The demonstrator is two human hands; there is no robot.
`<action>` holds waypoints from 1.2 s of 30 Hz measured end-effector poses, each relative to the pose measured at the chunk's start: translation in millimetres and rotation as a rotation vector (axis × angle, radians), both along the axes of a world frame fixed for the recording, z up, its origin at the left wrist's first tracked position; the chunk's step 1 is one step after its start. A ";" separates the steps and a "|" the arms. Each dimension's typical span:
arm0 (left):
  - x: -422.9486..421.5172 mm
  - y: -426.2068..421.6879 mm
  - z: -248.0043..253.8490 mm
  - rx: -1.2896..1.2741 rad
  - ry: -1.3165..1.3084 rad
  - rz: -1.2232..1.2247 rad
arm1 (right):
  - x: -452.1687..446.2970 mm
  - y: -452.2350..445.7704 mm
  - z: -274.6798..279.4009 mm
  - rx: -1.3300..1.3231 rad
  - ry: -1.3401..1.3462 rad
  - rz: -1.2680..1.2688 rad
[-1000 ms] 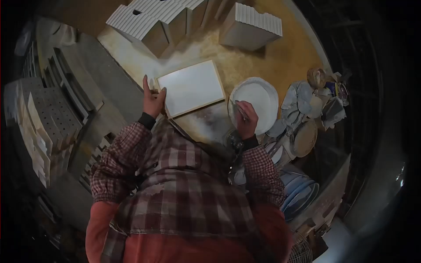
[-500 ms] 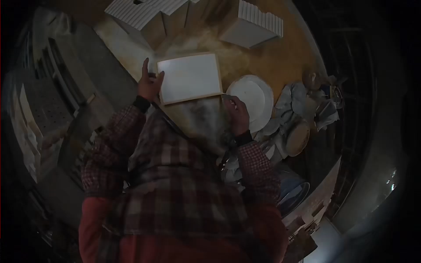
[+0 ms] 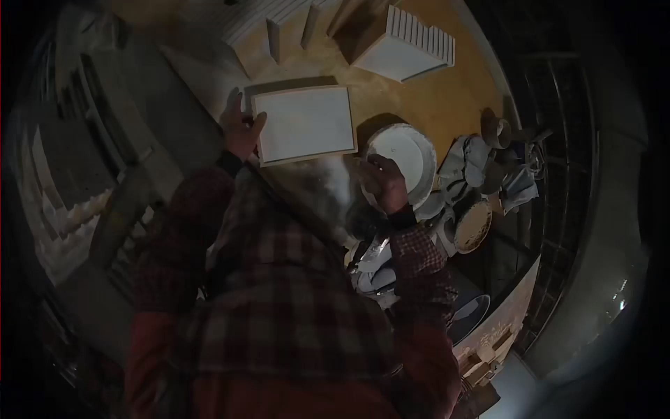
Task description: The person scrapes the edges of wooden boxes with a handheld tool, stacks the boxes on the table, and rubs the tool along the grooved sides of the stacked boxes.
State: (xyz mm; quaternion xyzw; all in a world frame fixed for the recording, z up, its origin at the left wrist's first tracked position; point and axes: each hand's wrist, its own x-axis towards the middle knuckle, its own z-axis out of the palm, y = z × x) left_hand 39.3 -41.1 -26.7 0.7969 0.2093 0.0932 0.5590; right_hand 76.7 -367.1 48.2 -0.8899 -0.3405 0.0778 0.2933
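A flat rectangular white panel with a light wood-coloured edge is in front of me, a dark shadow along its far side. At its left edge is my left hand, thumb over the rim and the other fingers pointing away along the outside. My right hand is below and to the right of the panel's near right corner, apart from it. Its fingers are curled together in front of a round white dish, and whatever they hold is hidden. Pale smears mark the work surface below the panel.
A stack of similar panels stands on the wooden table at the back, with more upright panels to its left. Crumpled grey-white cloths or gloves, a small cup and a round crusted lid lie at the right.
My right hand has drawn back from the panel's near right corner, toward me and slightly right. The panel and my left hand have shifted slightly. Shadows on the table are stronger.
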 end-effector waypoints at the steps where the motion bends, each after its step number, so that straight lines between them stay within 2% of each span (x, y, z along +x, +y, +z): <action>1: -4.5 3.3 3.1 -0.031 0.275 -0.007 | -0.3 -3.0 -3.6 -0.005 -0.007 0.046; 2: -2.9 -0.4 5.2 -0.188 0.257 0.023 | -3.3 -7.2 -5.6 0.020 0.068 0.030; 3: -3.6 -3.0 -19.1 -0.108 0.059 0.020 | -7.1 -6.1 -2.2 0.089 0.124 -0.039; 4: -7.2 2.1 -8.0 -0.078 0.249 -0.028 | -14.1 2.2 3.1 0.156 0.185 -0.107; 5: -6.2 0.3 -2.7 -0.167 0.287 -0.030 | -18.9 4.2 -0.9 0.145 0.193 -0.130; 6: -8.1 -1.5 2.6 -0.368 0.186 -0.043 | -25.4 15.1 -1.5 0.202 0.227 -0.140; 7: -9.4 4.4 11.1 -0.324 0.296 -0.113 | -32.2 27.4 0.2 0.259 0.261 -0.147; 9: -10.8 -1.3 17.2 -0.457 0.193 -0.094 | -45.6 47.1 9.7 0.292 0.324 -0.004; 10: -16.4 10.1 10.0 -0.486 0.285 -0.122 | -51.1 69.1 9.7 0.296 0.330 0.071; 11: -17.6 10.3 5.1 -0.429 0.296 -0.101 | -57.2 76.9 -1.7 0.303 0.371 0.131; 12: -20.2 11.3 -25.6 -0.452 0.209 -0.079 | -63.8 89.5 -6.9 0.303 0.302 0.135; 13: -19.4 11.2 1.9 -0.460 0.274 -0.102 | -68.5 101.8 -9.1 0.301 0.232 0.136; 15: -17.2 7.7 4.6 -0.401 0.237 -0.057 | -69.0 115.0 -8.0 0.232 0.326 0.180; 17: -22.1 8.2 5.5 -0.403 0.297 -0.074 | -73.3 121.6 -7.4 0.240 0.218 0.187; 18: -21.1 6.3 1.8 -0.397 0.243 -0.056 | -70.7 127.3 -17.7 0.264 0.015 0.204; 19: -24.1 10.1 3.2 -0.330 0.298 -0.094 | -70.6 127.9 -24.4 0.263 0.015 0.211; 21: -25.1 7.8 -5.1 -0.355 0.261 -0.045 | -74.1 131.7 -30.6 0.203 -0.108 0.186; 22: -25.9 12.8 -1.0 -0.312 0.274 -0.114 | -78.6 136.2 -27.2 0.135 0.046 0.174; 24: -23.6 5.3 -5.2 -0.341 0.206 -0.068 | -81.0 133.8 -32.0 0.025 -0.182 0.203; 25: -25.4 8.6 7.3 -0.307 0.290 -0.110 | -86.2 131.0 -37.9 -0.065 -0.298 0.215; 27: -23.9 4.6 -3.4 -0.409 0.278 -0.030 | -93.6 128.6 -47.1 -0.080 -0.275 0.151; 28: -26.4 7.9 5.6 -0.291 0.268 -0.098 | -93.5 128.2 -38.8 -0.193 -0.421 0.248; 30: -26.4 4.3 -1.1 -0.375 0.256 -0.058 | -91.5 114.1 -38.9 -0.084 -0.265 0.349; 31: -26.4 7.8 -2.3 -0.318 0.289 -0.104 | -91.2 115.9 -37.2 0.020 -0.180 0.326; 33: -25.2 5.0 9.2 -0.385 0.308 -0.047 | -92.9 117.5 -20.3 0.080 -0.023 0.230; 34: -25.3 7.7 7.2 -0.257 0.321 -0.082 | -93.2 126.3 -19.7 0.212 -0.085 0.148; 35: -27.3 7.0 6.1 -0.342 0.291 -0.081 | -88.7 130.1 -21.1 0.175 -0.066 0.135; 36: -27.4 5.7 9.8 -0.311 0.289 -0.079 | -85.3 133.4 -22.4 0.141 -0.047 0.123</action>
